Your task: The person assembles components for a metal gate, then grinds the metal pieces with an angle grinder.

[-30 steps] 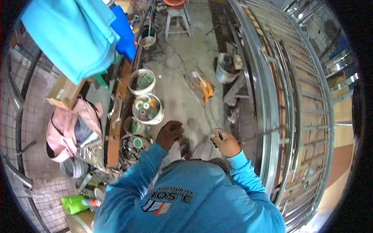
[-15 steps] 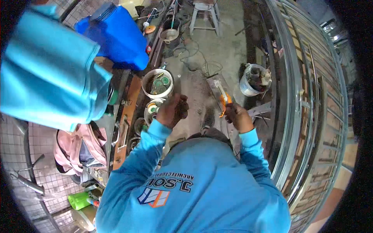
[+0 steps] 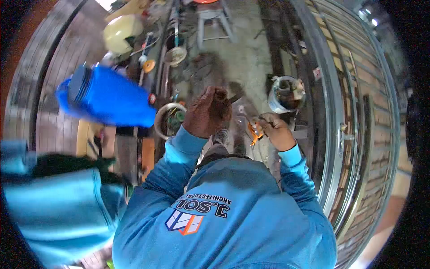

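My right hand [image 3: 277, 131] is closed around a slim tool with orange parts [image 3: 255, 131] and a narrow pale end pointing up; its kind is not clear. To its left, my left hand [image 3: 208, 113] is held up with its fingers curled. A thin dark shape lies by its fingertips, and I cannot make out what is in the fingers. The hands are apart, in front of my body and above the floor. Just left of my left hand is a white bucket [image 3: 159, 123] with green round pieces inside, partly hidden by that hand.
A blue plastic drum [image 3: 114, 96] lies at the left, below a cream helmet-like object [image 3: 123, 33]. Teal cloth [image 3: 58, 210] fills the lower left. Another bucket [image 3: 286, 95] holds mixed items. A grey stool [image 3: 215, 24] stands ahead; metal bars [image 3: 333, 148] run along the right.
The view has shifted, with the drum and teal cloth now lower. My left hand has moved up and right, nearer my right hand. The right hand keeps its hold on the orange tool.
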{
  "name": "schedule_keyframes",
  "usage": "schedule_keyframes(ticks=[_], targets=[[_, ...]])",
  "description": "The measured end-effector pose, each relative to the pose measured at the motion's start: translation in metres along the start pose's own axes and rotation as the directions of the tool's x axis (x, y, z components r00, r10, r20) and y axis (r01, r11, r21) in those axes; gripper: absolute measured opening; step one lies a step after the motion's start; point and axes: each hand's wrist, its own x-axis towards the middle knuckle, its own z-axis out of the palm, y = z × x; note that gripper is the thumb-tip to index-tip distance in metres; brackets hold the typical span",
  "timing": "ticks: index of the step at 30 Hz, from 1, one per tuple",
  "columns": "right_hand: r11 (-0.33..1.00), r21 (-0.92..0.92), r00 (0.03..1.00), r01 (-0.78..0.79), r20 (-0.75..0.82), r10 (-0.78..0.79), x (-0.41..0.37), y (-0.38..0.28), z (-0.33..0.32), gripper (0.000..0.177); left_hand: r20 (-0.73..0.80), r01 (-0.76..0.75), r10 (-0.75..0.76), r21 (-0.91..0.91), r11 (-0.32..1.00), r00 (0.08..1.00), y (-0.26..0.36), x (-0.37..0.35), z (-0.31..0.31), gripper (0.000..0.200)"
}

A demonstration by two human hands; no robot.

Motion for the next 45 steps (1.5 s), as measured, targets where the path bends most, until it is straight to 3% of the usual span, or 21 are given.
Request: schedule_keyframes(ticks=[2,8,9,10,12,13,14,15,16,17,19,21,22,25,28,30,32,34,36,40,45], targets=[[0.981,0.145,0.989,-0.131,-0.055,0.14,-0.003,-0.002,0.0,0.021,0.092,0.037,-0.041,0.044,0.998,0.995,0.009,0.03,0.009,0.035],[0.967,0.035,0.909,-0.25,-0.336,0.247,-0.024,-0.011,-0.003,0.02,0.383,0.136,-0.14,0.037,0.99,0.913,0.022,0.105,0.026,0.032],[0.95,0.11,0.877,-0.293,-0.365,0.313,-0.027,-0.013,0.0,0.02,0.314,-0.096,-0.051,0.434,0.896,0.948,0.024,0.11,0.028,0.029],[0.963,0.116,0.87,-0.243,-0.413,0.27,-0.031,0.004,0.002,0.019,0.315,-0.285,0.058,0.748,0.599,0.947,0.027,0.111,0.031,0.026],[0.916,-0.354,0.89,-0.187,-0.456,0.005,-0.033,0.008,0.007,0.022,0.546,-0.54,-0.007,0.827,-0.155,0.838,0.018,0.133,0.017,0.021],[0.875,-0.47,0.886,-0.117,-0.448,-0.122,-0.032,0.014,0.016,0.023,0.465,-0.389,-0.188,0.858,0.335,0.865,0.014,0.148,0.007,0.021],[0.808,-0.586,0.867,-0.06,-0.432,-0.249,-0.033,0.02,0.023,0.024,0.361,0.195,-0.37,0.436,0.878,0.856,0.009,0.162,-0.002,0.024],[0.723,-0.691,0.834,-0.019,-0.41,-0.37,-0.036,0.026,0.03,0.025,0.246,0.533,-0.528,0.051,0.844,0.813,0.002,0.175,-0.01,0.028],[0.869,-0.433,0.824,-0.242,-0.564,-0.051,-0.036,0.011,0.036,0.031,0.494,0.532,-0.55,0.191,0.825,0.674,-0.008,0.183,-0.009,0.032],[0.88,-0.131,0.711,-0.457,-0.647,0.274,-0.037,-0.003,0.044,0.037,0.394,0.475,-0.549,0.276,0.836,0.737,-0.02,0.175,0.0,0.034],[0.793,-0.241,0.686,-0.559,-0.672,0.279,-0.055,0.002,0.056,0.043,0.176,0.499,-0.594,0.388,0.775,0.785,-0.054,0.167,-0.017,0.034],[0.777,-0.272,0.687,-0.567,-0.677,0.265,-0.084,0.009,0.057,0.048,0.253,0.541,-0.794,0.616,0.573,0.552,-0.084,0.149,-0.014,0.03],[0.841,-0.009,0.567,-0.541,-0.742,0.357,-0.105,-0.015,0.059,0.049,0.262,0.509,-0.866,0.722,0.468,0.425,-0.097,0.14,-0.007,0.029],[0.88,0.098,0.368,-0.464,-0.883,0.292,-0.16,-0.003,0.077,0.048,0.073,0.314,-0.983,0.941,0.124,0.171,-0.146,0.098,0.016,0.028],[0.821,0.169,0.271,-0.546,-0.891,0.364,-0.225,-0.002,0.092,0.048,-0.047,0.503,-0.998,0.864,-0.024,0.033,-0.192,0.028,0.041,0.022],[0.825,0.192,0.143,-0.531,-0.94,0.31,-0.273,-0.003,0.11,0.039,-0.062,0.324,-0.994,0.942,-0.087,-0.087,-0.231,-0.013,0.06,0.02],[0.833,0.209,0.065,-0.512,-0.958,0.281,-0.324,-0.004,0.131,0.04,-0.078,0.152,-0.987,0.983,-0.1,-0.142,-0.266,-0.067,0.088,0.019],[0.809,0.267,0.034,-0.524,-0.942,0.333,-0.373,-0.009,0.154,0.044,0.142,-0.16,-0.956,0.969,0.187,-0.258,-0.309,-0.114,0.102,0.02],[0.801,0.352,-0.044,-0.484,-0.924,0.379,-0.419,-0.012,0.18,0.044,0.102,-0.335,-0.927,0.914,0.23,-0.36,-0.335,-0.175,0.132,0.025],[0.798,0.49,-0.305,-0.352,-0.866,0.397,-0.48,-0.01,0.231,0.05,0.255,-0.419,-0.771,0.719,0.555,-0.583,-0.403,-0.273,0.131,0.032],[0.794,0.554,-0.626,-0.252,-0.719,0.302,-0.532,-0.013,0.291,0.043,-0.256,-0.375,-0.588,0.923,0.089,-0.768,-0.43,-0.369,0.155,0.039]])
